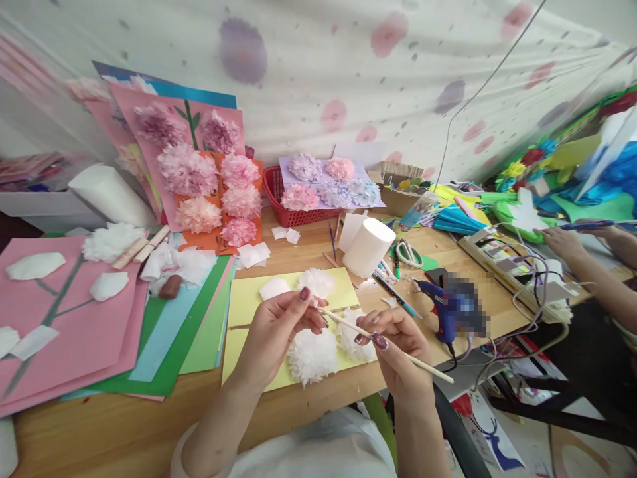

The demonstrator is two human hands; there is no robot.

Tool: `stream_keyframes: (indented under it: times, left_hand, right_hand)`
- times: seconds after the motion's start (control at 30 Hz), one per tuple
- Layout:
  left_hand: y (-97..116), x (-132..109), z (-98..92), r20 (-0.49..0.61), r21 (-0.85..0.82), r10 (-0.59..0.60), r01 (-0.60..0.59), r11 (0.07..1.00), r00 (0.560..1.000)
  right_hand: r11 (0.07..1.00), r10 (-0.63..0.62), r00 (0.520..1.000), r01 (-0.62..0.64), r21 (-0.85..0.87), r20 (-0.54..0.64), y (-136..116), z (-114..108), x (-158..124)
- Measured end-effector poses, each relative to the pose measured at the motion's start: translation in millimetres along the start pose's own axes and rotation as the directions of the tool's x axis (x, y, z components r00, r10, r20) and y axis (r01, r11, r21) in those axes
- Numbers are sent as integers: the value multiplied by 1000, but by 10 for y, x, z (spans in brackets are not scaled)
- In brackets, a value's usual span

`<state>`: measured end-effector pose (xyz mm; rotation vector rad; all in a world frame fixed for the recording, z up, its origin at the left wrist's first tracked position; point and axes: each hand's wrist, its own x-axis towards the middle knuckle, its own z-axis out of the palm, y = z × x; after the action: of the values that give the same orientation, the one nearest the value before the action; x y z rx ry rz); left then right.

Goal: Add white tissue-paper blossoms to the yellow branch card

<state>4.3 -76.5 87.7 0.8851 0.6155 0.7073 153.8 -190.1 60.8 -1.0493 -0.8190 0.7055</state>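
My left hand [283,325] and my right hand [393,338] hover over a yellow sheet of paper [243,309] on the wooden table. A thin wooden stick [428,367] runs between them: the left fingers pinch its tip and the right fingers grip its middle. The stick's free end points toward the right. Several white tissue-paper flowers [312,355] lie on the yellow sheet just below and behind my hands.
A stack of coloured paper sheets [164,345] with white flowers lies at the left. Pink flower boards [199,172] and a red basket [279,199] stand behind. A white roll [368,247], scissors [408,253], blue glue gun [438,302] and power strip [502,262] sit right. Another person's hand [562,242] holds a pen at far right.
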Motion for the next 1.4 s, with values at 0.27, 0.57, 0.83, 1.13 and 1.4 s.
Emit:
stream_keyframes:
  times: [0.27,0.57,0.83,1.13,1.4]
  left_hand:
    - [-121,-50,5,-25,311,239,-220,925,971]
    - [-122,-54,-45,-13,299,289,-273,915,957]
    - [53,36,-190,-68,228,346,-323,919,936]
    - [346,497,-347,-222,612,491,-272,743,842]
    - [100,1433,67,54,929,416,-199,313,908]
  right_hand:
    - [999,48,993,-46,22,-109,-53,-59,-48]
    - [999,7,968,6,49,-252,-103,-222,-87]
    - [996,-16,957,42,85,-289,-107,-457,-134]
    - [993,-84,965,100,54,-249,-35,-745,-138]
    - [996,-52,977,35,-86,-209,-320,-666,-142]
